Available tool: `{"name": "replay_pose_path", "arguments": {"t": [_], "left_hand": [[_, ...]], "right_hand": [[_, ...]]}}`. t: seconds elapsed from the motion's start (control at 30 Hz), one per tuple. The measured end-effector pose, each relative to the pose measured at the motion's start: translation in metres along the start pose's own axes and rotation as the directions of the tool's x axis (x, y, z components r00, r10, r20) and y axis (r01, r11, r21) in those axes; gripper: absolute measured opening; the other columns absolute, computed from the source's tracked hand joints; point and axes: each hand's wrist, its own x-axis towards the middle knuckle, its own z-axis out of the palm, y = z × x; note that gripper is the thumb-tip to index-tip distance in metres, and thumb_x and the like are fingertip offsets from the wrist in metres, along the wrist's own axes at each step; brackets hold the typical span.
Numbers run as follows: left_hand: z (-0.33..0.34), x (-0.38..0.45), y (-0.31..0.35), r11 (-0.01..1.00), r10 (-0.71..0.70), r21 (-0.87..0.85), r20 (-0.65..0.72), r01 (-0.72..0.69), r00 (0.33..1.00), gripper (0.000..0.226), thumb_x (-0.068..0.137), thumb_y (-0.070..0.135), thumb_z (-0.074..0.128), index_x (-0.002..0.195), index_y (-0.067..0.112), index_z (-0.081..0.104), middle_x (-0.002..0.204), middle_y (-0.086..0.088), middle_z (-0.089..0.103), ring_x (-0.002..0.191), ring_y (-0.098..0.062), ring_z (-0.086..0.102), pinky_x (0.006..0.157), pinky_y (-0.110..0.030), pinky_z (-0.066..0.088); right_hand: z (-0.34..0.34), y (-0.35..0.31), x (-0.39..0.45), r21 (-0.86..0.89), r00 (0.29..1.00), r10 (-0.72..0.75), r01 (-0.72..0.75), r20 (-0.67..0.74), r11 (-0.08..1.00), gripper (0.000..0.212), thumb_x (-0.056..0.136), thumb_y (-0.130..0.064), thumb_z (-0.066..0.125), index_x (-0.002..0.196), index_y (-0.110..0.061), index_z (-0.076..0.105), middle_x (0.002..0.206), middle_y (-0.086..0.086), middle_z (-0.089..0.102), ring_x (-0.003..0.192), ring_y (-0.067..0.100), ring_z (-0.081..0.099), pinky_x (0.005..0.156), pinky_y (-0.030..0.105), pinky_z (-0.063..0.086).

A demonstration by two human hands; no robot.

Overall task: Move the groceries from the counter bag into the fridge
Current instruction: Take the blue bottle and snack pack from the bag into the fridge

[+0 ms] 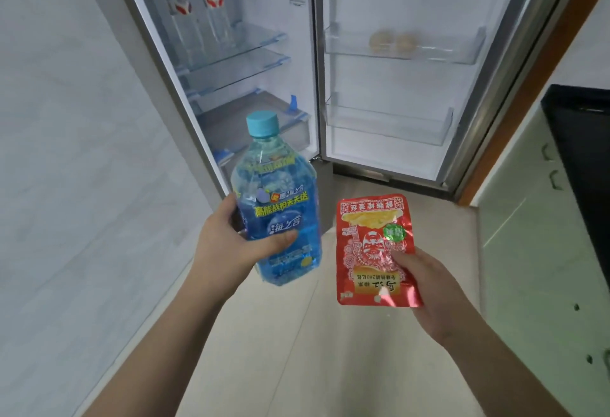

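Note:
My left hand (231, 245) grips a blue drink bottle (277, 198) with a light-blue cap, held upright in front of the open fridge (251, 53). My right hand (429, 288) pinches a red foil snack packet (373, 248) by its lower right corner, its print upside down to me. Both items hang above the floor, short of the fridge. Two clear bottles with red-and-white labels (198, 20) stand on a glass shelf inside. Two pale round items (392, 41) lie in the middle bin of the open fridge door (406, 53).
A pale wall (66, 152) runs along the left. At right are light-green cabinet fronts (534, 251) with handles and a dark countertop (584, 152). A brown door frame (528, 93) stands behind the fridge door. The beige tiled floor (313, 350) stretches toward the fridge.

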Motion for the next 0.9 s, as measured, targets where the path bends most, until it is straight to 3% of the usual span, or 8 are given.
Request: {"name": "replay_pose_path", "arguments": {"t": [0.23,0.57,0.73,0.9], "left_hand": [[-0.008,0.052,0.005,1.000,0.013,-0.021,-0.061,-0.014,0.998,0.069,0.040,0.037,0.087,0.103,0.022,0.065,0.097,0.006,0.075,0.091,-0.014,0.071,0.070,-0.029,0.058],[-0.056,0.154,-0.011,0.996,0.035,-0.080,-0.137,-0.047,0.990,0.072,0.039,0.037,0.087,0.105,0.020,0.065,0.098,0.006,0.075,0.090,-0.013,0.071,0.067,-0.024,0.057],[-0.075,0.202,-0.013,0.996,0.076,-0.026,-0.157,-0.081,0.985,0.072,0.036,0.039,0.086,0.103,0.023,0.064,0.095,0.011,0.075,0.085,-0.008,0.071,0.065,-0.021,0.057],[-0.073,0.242,-0.019,0.998,0.057,-0.004,-0.142,-0.058,0.988,0.071,0.039,0.021,0.096,0.103,0.018,0.065,0.094,0.009,0.075,0.085,-0.011,0.072,0.061,-0.019,0.056]], "right_hand": [[0.033,-0.027,0.063,0.054,0.996,0.041,-0.045,0.080,0.998,0.027,0.093,-0.023,0.057,0.117,-0.011,0.061,0.106,0.012,0.073,0.095,0.033,0.070,0.093,0.052,0.050],[0.120,-0.075,0.161,0.039,0.990,0.020,-0.025,0.137,0.999,0.027,0.092,-0.021,0.060,0.115,-0.008,0.063,0.104,0.015,0.073,0.095,0.033,0.070,0.087,0.045,0.053],[0.152,-0.091,0.203,0.080,0.989,-0.002,-0.010,0.146,0.997,0.022,0.092,-0.018,0.058,0.112,-0.008,0.063,0.101,0.015,0.074,0.090,0.032,0.071,0.076,0.040,0.055],[0.167,-0.101,0.243,0.086,0.988,0.025,-0.039,0.152,0.996,0.024,0.092,-0.018,0.058,0.114,-0.008,0.061,0.103,0.015,0.073,0.094,0.035,0.070,0.086,0.046,0.054]]}}
